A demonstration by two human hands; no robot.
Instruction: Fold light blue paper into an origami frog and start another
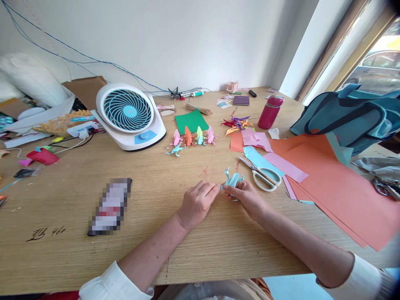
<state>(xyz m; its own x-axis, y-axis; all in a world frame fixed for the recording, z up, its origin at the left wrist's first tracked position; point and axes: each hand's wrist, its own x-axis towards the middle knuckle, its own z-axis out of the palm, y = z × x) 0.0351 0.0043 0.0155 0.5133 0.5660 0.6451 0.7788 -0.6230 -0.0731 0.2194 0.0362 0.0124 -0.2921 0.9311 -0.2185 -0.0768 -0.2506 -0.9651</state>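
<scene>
A small light-blue folded paper figure [231, 179] rests on the wooden table [156, 250] in front of me. My left hand [197, 203] is curled, its fingertips pinching the figure's near left end. My right hand [246, 196] is closed on the figure's near right side. White-handled scissors [262, 174] lie just to the right of my right hand, on pale blue and pink paper sheets [265, 160].
Several folded paper figures [193, 136] stand in a row before a green sheet [191, 121]. A white desk fan [129, 114], a dark phone [109, 207], a pink bottle [270, 111], orange sheets [337, 187] and a teal bag [350, 114] surround the work spot.
</scene>
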